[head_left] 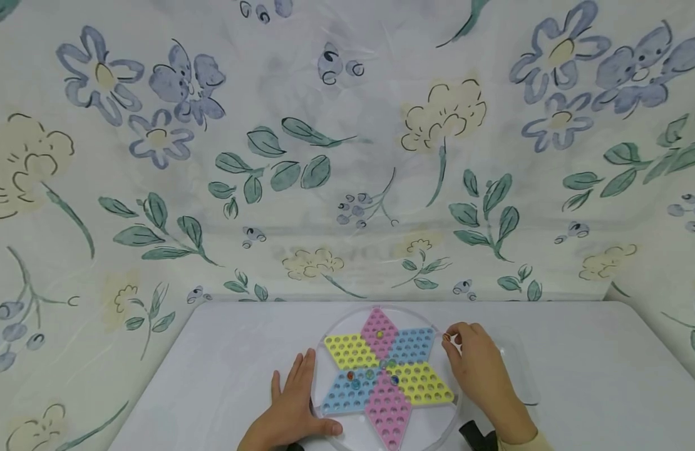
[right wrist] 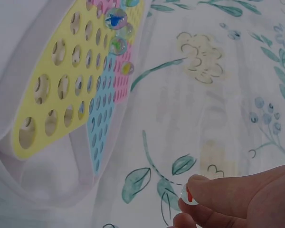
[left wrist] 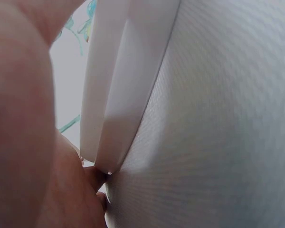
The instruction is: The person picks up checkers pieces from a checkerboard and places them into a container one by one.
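Observation:
A round white Chinese checkers board (head_left: 347, 322) with a pink, yellow and blue star lies on the table. My left hand (head_left: 288, 401) rests against its left side, fingers spread and fairly straight, the thumb at the near-left rim. In the left wrist view the white board wall (left wrist: 128, 80) runs close beside that hand. Just off the board's right rim, my right hand (head_left: 477, 360) pinches a clear marble (right wrist: 186, 195) with a red swirl between thumb and fingertips. Several marbles sit in the holes, among them a blue-swirled marble (right wrist: 116, 19) and a yellow one (head_left: 379, 334).
To the right of the board, partly behind the right hand, lies a clear plastic tray or lid (head_left: 519, 366). A black object (head_left: 478, 435) is by the right wrist. The white table (head_left: 212, 369) ends at a flower-printed cloth (head_left: 375, 269) hanging behind it.

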`<state>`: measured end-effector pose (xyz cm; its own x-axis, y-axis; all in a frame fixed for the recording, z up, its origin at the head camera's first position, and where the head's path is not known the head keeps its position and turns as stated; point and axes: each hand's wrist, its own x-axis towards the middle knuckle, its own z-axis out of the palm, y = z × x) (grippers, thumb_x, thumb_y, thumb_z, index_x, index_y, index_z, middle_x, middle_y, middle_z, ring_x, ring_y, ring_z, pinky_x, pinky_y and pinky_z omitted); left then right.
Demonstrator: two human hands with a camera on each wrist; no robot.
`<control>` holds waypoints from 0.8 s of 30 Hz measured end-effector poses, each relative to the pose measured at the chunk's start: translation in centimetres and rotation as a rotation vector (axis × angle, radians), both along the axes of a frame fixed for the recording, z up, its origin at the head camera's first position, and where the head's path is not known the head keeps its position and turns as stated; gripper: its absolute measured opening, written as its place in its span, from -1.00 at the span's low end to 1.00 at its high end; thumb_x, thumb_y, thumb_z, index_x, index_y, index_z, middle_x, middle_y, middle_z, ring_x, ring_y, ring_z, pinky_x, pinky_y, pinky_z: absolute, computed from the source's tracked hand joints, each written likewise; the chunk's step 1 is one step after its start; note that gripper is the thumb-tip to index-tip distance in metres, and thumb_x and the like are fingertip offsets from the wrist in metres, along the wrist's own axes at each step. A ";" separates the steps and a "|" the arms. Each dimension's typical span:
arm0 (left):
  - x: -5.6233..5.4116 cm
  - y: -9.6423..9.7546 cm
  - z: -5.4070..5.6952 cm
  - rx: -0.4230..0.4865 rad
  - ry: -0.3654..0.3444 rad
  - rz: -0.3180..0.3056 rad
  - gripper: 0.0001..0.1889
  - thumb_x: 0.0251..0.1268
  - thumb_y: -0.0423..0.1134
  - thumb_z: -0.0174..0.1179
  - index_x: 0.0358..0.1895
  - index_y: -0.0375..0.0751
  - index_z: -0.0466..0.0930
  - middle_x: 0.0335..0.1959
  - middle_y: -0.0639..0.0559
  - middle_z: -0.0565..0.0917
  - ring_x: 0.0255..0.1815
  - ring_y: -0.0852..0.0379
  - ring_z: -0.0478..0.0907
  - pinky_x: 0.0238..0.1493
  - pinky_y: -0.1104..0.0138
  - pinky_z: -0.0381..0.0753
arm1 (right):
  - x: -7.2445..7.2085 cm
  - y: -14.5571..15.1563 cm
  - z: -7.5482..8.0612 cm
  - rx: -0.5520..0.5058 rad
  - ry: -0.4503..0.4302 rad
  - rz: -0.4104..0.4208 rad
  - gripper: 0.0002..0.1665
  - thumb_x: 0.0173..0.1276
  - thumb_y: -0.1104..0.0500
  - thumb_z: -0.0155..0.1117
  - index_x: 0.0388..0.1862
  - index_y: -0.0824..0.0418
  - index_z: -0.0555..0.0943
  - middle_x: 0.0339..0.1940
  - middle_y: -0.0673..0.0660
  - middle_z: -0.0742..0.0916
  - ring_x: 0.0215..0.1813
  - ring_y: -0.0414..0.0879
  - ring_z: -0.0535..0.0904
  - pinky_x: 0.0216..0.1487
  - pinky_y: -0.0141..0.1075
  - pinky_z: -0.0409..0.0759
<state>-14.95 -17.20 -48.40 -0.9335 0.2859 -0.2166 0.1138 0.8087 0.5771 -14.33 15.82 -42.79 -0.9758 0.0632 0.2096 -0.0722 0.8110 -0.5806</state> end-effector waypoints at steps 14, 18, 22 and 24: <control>-0.1 0.2 -0.1 -0.020 0.000 0.007 0.56 -0.35 0.39 0.55 0.60 -0.43 -0.24 0.62 -0.36 -0.08 0.62 -0.34 -0.30 0.38 -0.37 -0.57 | -0.4 1.3 -0.6 0.035 -0.003 -0.031 -0.79 0.39 0.27 0.32 -0.09 0.40 0.63 -0.32 0.19 0.62 -0.30 0.00 0.55 -0.30 -0.14 0.60; -0.1 0.2 -0.1 -0.030 -0.007 0.011 0.57 -0.36 0.40 0.55 0.60 -0.43 -0.24 0.62 -0.35 -0.08 0.62 -0.33 -0.30 0.38 -0.37 -0.56 | -0.4 1.5 -0.7 0.039 0.004 -0.033 -0.80 0.39 0.28 0.31 -0.10 0.41 0.63 -0.32 0.21 0.63 -0.30 0.01 0.56 -0.31 -0.11 0.61; -0.1 0.2 0.0 -0.024 -0.010 0.012 0.57 -0.36 0.40 0.55 0.60 -0.43 -0.24 0.62 -0.36 -0.08 0.62 -0.33 -0.31 0.38 -0.37 -0.57 | -0.5 1.8 -0.9 0.046 0.011 -0.041 -0.80 0.41 0.29 0.30 -0.09 0.42 0.62 -0.32 0.21 0.62 -0.30 0.02 0.55 -0.31 -0.12 0.61; 0.0 0.1 0.0 -0.018 -0.009 0.009 0.56 -0.34 0.39 0.55 0.60 -0.43 -0.25 0.62 -0.36 -0.09 0.62 -0.33 -0.31 0.38 -0.37 -0.57 | -0.5 1.9 -0.9 0.054 0.015 -0.043 -0.80 0.41 0.29 0.29 -0.08 0.42 0.62 -0.32 0.21 0.63 -0.30 0.02 0.55 -0.31 -0.13 0.61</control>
